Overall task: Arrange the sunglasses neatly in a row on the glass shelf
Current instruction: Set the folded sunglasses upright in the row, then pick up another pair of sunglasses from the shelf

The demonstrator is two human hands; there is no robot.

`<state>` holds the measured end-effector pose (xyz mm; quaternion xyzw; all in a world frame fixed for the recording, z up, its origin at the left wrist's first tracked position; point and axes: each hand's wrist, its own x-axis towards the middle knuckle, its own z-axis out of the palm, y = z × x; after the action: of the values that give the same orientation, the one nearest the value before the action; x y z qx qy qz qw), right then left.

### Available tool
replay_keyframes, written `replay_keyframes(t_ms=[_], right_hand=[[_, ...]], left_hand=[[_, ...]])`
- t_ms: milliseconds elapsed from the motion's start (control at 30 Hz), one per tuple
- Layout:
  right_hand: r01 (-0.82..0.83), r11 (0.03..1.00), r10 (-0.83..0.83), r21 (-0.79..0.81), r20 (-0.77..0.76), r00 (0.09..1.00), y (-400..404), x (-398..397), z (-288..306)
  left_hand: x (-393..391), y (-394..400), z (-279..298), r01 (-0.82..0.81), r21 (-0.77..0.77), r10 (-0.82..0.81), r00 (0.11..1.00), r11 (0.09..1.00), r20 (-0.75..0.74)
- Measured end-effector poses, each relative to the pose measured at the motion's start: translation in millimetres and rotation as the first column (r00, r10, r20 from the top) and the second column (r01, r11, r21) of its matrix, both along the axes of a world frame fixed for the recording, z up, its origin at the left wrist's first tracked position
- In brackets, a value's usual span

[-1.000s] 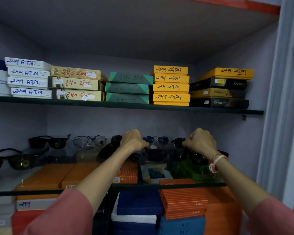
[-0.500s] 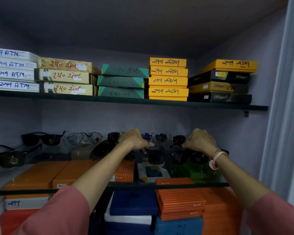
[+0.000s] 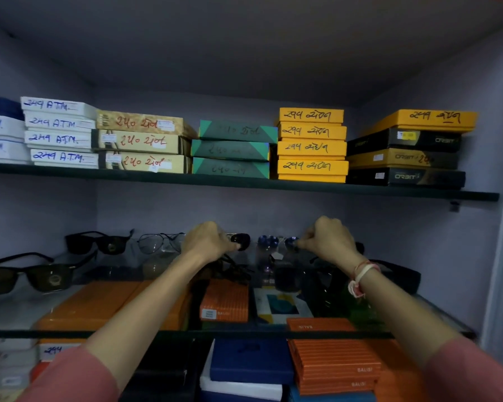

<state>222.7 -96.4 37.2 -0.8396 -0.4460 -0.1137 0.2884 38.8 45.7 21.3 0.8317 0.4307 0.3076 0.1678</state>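
Head view: a wall cupboard with two glass shelves. The upper shelf [image 3: 244,184] runs across the middle of the frame and carries stacks of flat boxes: white boxes [image 3: 60,132] marked in blue at the left, beige boxes [image 3: 141,142] marked in red beside them, three green boxes [image 3: 233,149] in the centre, four yellow boxes [image 3: 311,143] to their right, and a mixed stack of black and yellow boxes [image 3: 407,149] at the far right. All are closed, so their contents cannot be seen.

The lower glass shelf [image 3: 186,333] crosses the bottom third of the frame and holds the sunglasses in a row along its back. From the left: a dark pair [image 3: 26,275] near the frame's left edge, black sunglasses [image 3: 99,242], clear-lens glasses [image 3: 160,242], a dark-lens pair [image 3: 240,240], and a blue-lens pair [image 3: 276,242].

The left hand [image 3: 208,240] is at the centre of the row, its fingers curled shut on the dark-lens pair. The right hand [image 3: 328,237] is to the right of centre, fingers pinched together at the right end of the blue-lens pair; a wristband [image 3: 360,275] circles that wrist. Another dark pair is largely hidden behind the right forearm.

Through and under the glass lie more closed boxes: orange boxes [image 3: 93,306] at lower left, ribbed orange boxes [image 3: 334,364] at lower right, and a navy box [image 3: 250,361] at bottom centre.
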Motion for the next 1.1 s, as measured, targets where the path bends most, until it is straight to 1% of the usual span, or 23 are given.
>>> replay_keyframes(t_ms=[100,133,200,267,333,400,467,567,600,733,833,900,967,1000,1033,1067,1100], right_hand=[[-0.145,0.989,0.145,0.000,0.025,0.989,25,-33,1],[-0.198,0.980,0.198,-0.027,0.022,0.980,33,-42,0],[-0.266,0.952,0.267,-0.148,-0.017,0.964,46,-61,-1],[-0.269,0.922,0.268,-0.279,-0.042,0.963,58,-72,-6],[-0.243,0.918,0.246,-0.313,-0.032,0.969,68,-78,-12],[-0.219,0.938,0.225,-0.268,-0.007,0.974,74,-84,-17],[-0.201,0.956,0.211,-0.214,0.022,0.977,77,-89,-22],[-0.170,0.979,0.176,-0.116,0.045,0.983,83,-96,-26],[-0.158,0.984,0.162,-0.081,0.046,0.986,86,-97,-27],[-0.145,0.989,0.145,-0.004,0.053,0.988,92,-106,-26],[-0.170,0.985,0.170,-0.009,0.046,0.984,95,-114,-27],[-0.183,0.983,0.184,-0.023,0.047,0.982,98,-117,-28],[-0.181,0.983,0.183,-0.042,0.062,0.981,99,-119,-29],[-0.185,0.981,0.188,-0.052,0.068,0.980,99,-119,-29],[-0.192,0.980,0.196,-0.057,0.075,0.978,98,-119,-29],[-0.199,0.978,0.203,-0.058,0.078,0.976,98,-119,-28],[-0.205,0.977,0.209,-0.053,0.080,0.975,97,-118,-27]], left_hand=[[-23,20,-6,-0.082,0.045,0.083,0.996,0.996,-0.042],[-30,25,-8,-0.108,0.045,0.111,0.991,0.993,-0.072],[-41,37,-12,-0.116,0.048,0.122,0.978,0.992,-0.166],[-49,45,-16,-0.093,0.020,0.095,0.970,0.995,-0.223],[-55,56,-19,-0.050,-0.044,0.040,0.977,0.998,-0.212],[-60,62,-20,-0.019,-0.112,0.000,0.985,0.994,-0.170],[-63,66,-19,0.018,-0.158,-0.045,0.984,0.987,-0.171],[-70,72,-16,0.092,-0.265,-0.108,0.993,0.960,-0.046],[-74,76,-15,0.096,-0.284,-0.110,0.993,0.954,-0.034],[-97,94,-11,0.021,-0.327,-0.045,0.997,0.945,-0.066],[-110,102,-10,-0.006,-0.290,-0.021,0.996,0.957,-0.090],[-112,102,-11,0.004,-0.238,-0.034,0.992,0.971,-0.123],[-110,98,-13,-0.005,-0.130,-0.015,0.988,0.992,-0.152],[-108,96,-14,-0.002,-0.047,-0.004,0.991,0.999,-0.136],[-106,91,-14,0.024,0.021,-0.022,0.996,0.999,-0.085],[-103,86,-14,0.083,0.066,-0.081,0.996,0.994,-0.025],[-101,79,-12,0.155,0.074,-0.157,0.987,0.985,0.017]])
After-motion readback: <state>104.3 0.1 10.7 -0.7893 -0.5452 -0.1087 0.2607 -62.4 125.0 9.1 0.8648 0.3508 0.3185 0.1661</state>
